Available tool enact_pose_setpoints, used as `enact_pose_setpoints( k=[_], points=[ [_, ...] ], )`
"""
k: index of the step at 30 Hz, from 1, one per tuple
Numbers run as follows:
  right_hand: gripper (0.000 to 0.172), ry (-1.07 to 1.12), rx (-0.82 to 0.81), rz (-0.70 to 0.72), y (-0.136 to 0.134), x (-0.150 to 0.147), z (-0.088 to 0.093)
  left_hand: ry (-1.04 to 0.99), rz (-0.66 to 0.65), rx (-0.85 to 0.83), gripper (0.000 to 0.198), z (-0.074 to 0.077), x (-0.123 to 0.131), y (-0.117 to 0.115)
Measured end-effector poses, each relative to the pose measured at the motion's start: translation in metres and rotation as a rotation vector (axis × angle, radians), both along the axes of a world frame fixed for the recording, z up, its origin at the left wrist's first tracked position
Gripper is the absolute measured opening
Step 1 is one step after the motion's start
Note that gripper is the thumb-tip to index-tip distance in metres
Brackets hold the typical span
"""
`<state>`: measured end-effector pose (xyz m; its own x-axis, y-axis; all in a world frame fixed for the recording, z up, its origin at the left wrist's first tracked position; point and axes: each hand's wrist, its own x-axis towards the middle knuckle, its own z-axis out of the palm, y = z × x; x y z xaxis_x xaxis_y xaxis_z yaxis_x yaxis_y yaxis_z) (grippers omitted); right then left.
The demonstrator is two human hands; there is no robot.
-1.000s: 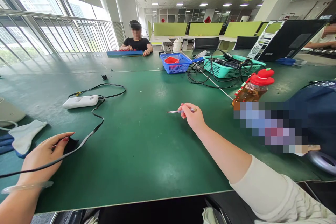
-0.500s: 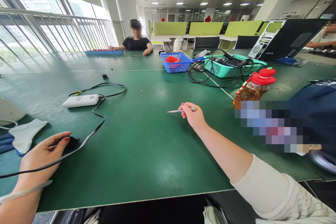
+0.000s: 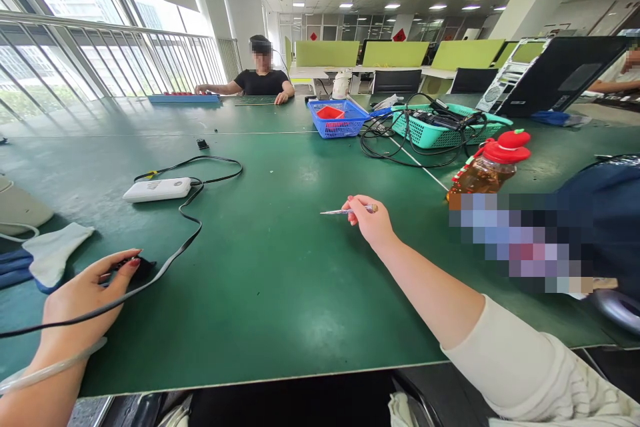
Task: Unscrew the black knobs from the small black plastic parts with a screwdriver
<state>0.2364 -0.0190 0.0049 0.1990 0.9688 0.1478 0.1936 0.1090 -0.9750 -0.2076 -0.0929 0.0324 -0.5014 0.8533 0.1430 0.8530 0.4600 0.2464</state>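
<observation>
At the lower left, my left hand (image 3: 87,297) rests low over the green table. Its fingers are curled around a small black object (image 3: 144,269), mostly hidden, whose kind I cannot make out. A black cable (image 3: 170,260) passes in front of that hand. Out over the middle of the table, my right hand (image 3: 370,219) pinches a slim, pointed tool (image 3: 334,212) with a silvery tip that points left. Whether it is a pen or tweezers does not show. Beyond my left hand lies a white power bank-like box (image 3: 157,190), with the cable beside it.
A blue basket (image 3: 340,128) and a teal basket (image 3: 435,137) full of cables stand at the back. On the right are a red-capped bottle (image 3: 487,163) and a dark blue bag (image 3: 600,213). White-and-blue gloves (image 3: 57,250) lie left. A person (image 3: 263,80) sits opposite, by a blue tray (image 3: 185,99).
The view has shifted slightly. Across the table, the person's arm and the blue tray have moved to the left. Both my hands keep the same grip.
</observation>
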Motion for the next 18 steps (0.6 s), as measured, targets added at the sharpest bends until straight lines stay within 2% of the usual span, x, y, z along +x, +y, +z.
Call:
enact_pose_setpoints(
  k=[8,11,14,18],
  points=[
    [0.036,0.001,0.004,-0.001,0.0,0.0,0.0,-0.016,-0.01,-0.062,0.053,0.004,0.01,-0.003],
    [0.035,-0.005,0.005,0.005,0.0,0.0,0.001,-0.004,-0.061,-0.047,0.048,0.004,0.011,-0.004],
    [0.036,-0.006,0.005,0.003,-0.001,-0.001,0.002,-0.01,-0.115,0.006,0.044,0.001,0.003,-0.005],
    [0.037,-0.008,0.006,-0.005,-0.001,-0.001,0.003,-0.004,-0.085,0.19,0.047,-0.013,-0.023,-0.002]
  ],
)
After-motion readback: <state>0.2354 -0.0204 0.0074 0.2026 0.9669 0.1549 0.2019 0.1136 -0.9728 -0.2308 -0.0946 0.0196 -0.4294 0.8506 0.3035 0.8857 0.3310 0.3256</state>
